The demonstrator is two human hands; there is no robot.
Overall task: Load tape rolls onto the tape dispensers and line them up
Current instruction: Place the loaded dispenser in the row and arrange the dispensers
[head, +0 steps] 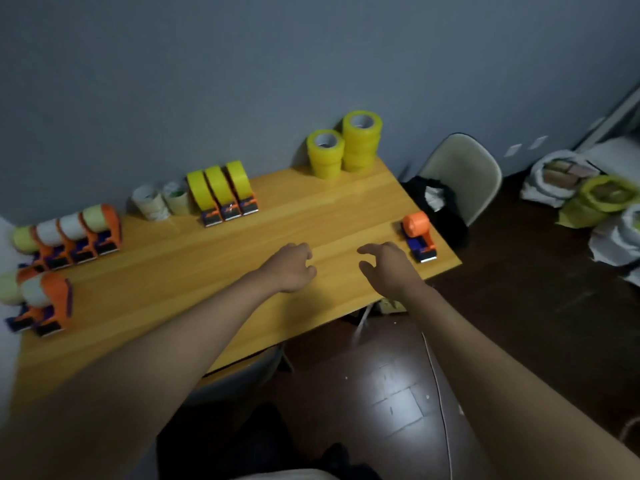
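Observation:
An empty orange dispenser [419, 240] stands near the right edge of the wooden table [207, 289]. My right hand [388, 268] hovers just left of it, fingers loosely curled, holding nothing. My left hand [294, 266] hangs over the table's middle, fingers curled under, also with nothing in it. Three dispensers loaded with yellow tape [223, 192] stand in a row at the back. Stacked yellow tape rolls [346, 143] sit at the back right corner. Several dispensers with pale tape [76, 233] line the left side, and two more [41, 303] stand at the near left.
Two pale tape rolls [161, 202] lie by the wall between the rows. A white chair [464, 174] with dark cloth stands right of the table. Bags [588, 199] lie on the dark floor at far right. The grey wall backs the table.

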